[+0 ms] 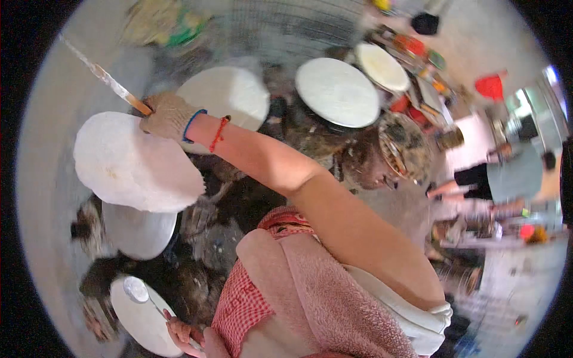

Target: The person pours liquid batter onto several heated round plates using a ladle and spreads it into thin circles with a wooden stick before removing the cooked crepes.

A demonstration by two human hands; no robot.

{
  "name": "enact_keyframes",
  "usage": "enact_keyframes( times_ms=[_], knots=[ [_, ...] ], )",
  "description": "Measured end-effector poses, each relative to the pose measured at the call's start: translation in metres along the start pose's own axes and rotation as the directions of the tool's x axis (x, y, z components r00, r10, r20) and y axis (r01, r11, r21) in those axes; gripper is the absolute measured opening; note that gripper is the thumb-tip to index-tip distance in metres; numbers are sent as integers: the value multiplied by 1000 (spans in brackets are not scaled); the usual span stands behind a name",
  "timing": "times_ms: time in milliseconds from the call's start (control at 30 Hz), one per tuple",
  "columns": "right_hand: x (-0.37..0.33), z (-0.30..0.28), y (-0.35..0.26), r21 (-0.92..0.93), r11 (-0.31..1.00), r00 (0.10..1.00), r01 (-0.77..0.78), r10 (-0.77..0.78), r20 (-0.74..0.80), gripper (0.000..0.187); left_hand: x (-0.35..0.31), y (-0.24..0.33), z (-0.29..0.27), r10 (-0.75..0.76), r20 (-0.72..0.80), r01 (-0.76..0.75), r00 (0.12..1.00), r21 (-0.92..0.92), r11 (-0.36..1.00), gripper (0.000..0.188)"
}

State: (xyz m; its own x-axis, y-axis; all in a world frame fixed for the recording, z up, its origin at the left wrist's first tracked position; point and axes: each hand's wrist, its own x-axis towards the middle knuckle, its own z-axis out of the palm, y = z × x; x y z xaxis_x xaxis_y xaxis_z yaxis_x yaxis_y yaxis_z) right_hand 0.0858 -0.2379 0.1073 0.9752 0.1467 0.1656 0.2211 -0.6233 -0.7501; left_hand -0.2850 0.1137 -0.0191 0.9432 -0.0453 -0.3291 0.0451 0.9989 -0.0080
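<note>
My right hand (170, 116), in a beige knit glove, is closed around the orange handle of a long flat stick (107, 80) smeared with white. A thin white round flatbread (134, 164) with an uneven edge hangs at the same glove, seemingly pinched in it. Below this sheet shows a grey round griddle (140, 232). At the lower left my bare left hand (185, 334) grips a ladle (136, 290) whose bowl looks white. The ladle is over another griddle (146, 325) with a white surface. Beyond my right wrist lies a white-covered griddle (239, 98).
Two more white-topped round griddles (337, 92) (382, 67) stand farther right. Near them is a round, brownish, stained container (407, 148). Dark, dirty supports (203, 238) fill the gaps between griddles. Another person (507, 173) stands at the far right, near cluttered shelves.
</note>
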Motion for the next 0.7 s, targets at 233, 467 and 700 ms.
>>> enact_keyframes(
  times_ms=[233,467,700],
  knots=[
    [-175,-272,115,-215,911,879,-351,242,-410,63,45,-23,28,-360,104,356,927,55,933,48],
    [-310,-570,283,-584,482,749,-653,300,-591,59,38,-149,40,-385,148,397,911,-58,916,52],
    [-297,-778,334,-846,139,857,-515,114,-503,37,19,-339,107,-343,21,340,939,-186,922,59]
  ],
)
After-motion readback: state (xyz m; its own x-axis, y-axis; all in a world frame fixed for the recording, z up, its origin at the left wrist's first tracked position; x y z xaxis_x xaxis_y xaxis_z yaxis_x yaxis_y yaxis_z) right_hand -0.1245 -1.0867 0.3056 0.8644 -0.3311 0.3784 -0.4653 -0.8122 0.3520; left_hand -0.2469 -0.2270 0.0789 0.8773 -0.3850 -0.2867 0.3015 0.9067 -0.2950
